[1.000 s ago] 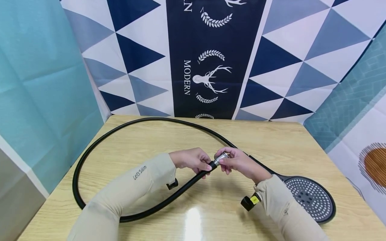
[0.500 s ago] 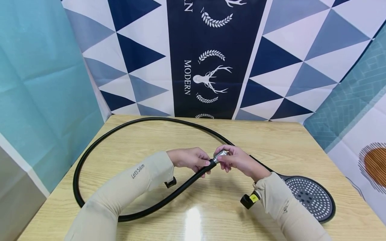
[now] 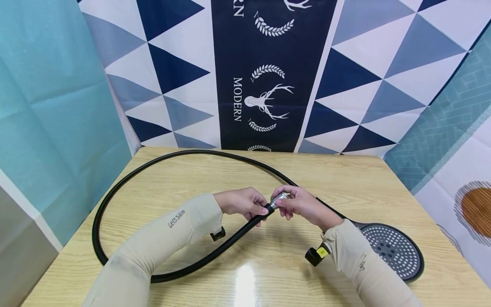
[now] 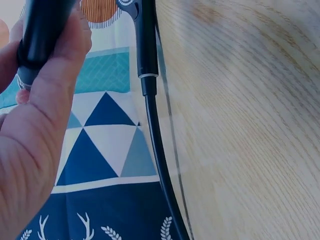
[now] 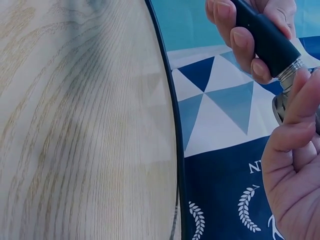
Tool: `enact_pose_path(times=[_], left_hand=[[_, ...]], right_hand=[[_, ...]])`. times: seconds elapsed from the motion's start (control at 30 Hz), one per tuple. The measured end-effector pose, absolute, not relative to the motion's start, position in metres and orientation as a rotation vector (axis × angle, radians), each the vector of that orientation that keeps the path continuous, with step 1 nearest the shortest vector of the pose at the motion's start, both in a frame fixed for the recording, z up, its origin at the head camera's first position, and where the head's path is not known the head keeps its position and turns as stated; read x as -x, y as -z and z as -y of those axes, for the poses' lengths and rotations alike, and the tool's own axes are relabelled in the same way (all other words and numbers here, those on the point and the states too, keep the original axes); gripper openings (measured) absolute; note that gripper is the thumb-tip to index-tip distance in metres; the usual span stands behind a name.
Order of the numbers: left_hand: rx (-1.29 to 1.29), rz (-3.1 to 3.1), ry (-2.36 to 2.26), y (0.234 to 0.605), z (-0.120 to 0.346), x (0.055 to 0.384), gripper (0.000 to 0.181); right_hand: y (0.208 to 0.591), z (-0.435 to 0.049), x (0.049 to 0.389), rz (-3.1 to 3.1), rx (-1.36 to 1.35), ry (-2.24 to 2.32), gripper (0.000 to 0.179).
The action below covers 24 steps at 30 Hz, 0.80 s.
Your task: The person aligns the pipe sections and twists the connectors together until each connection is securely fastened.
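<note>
A black shower hose (image 3: 215, 254) loops over the table, and its near end is lifted between my two hands. My left hand (image 3: 247, 204) grips the black sleeve (image 5: 276, 45) at that end, thumb on top. With thumb and fingers, my right hand (image 3: 303, 207) pinches the silver metal fitting (image 3: 278, 199) beyond the sleeve. Screw threads (image 5: 291, 71) show between sleeve and fitting in the right wrist view, while fingers cover part of the fitting. At the hose's other end a round dark shower head (image 3: 391, 251) lies on the table, partly behind my right sleeve.
The wooden table (image 3: 184, 179) carries the hose loop, which runs close to its back edge and under my left forearm. A patterned cloth (image 3: 180, 76) hangs behind it, and a teal curtain (image 3: 57, 106) at the left. Black wrist cameras (image 3: 314, 257) sit below my sleeves.
My right hand and the fitting have shifted slightly up and left, and the right fingers sit a little differently on it. The left hand keeps its grip; hose and shower head lie much the same.
</note>
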State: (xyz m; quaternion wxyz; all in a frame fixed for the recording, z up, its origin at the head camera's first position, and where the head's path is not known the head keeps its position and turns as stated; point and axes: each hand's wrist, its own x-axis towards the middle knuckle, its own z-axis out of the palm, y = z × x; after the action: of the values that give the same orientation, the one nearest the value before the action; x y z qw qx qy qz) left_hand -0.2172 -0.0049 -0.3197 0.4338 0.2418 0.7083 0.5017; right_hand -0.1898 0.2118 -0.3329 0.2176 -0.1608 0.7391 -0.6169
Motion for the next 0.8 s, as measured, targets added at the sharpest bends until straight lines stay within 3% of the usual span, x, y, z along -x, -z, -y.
enact_pose_path(times=[0.37, 0.8], left_hand=[[-0.6, -1.761, -1.252, 0.3241, 0.0028, 0.2163, 0.006], [-0.716, -1.685, -1.199, 0.3269, 0.0064, 0.2216, 0.018]], right_hand=[[0.3353, -0.2122, 0.1884, -2.024, 0.429, 1.715, 0.011], [0.3376, -0.2131, 0.1894, -2.036, 0.429, 1.714, 0.009]])
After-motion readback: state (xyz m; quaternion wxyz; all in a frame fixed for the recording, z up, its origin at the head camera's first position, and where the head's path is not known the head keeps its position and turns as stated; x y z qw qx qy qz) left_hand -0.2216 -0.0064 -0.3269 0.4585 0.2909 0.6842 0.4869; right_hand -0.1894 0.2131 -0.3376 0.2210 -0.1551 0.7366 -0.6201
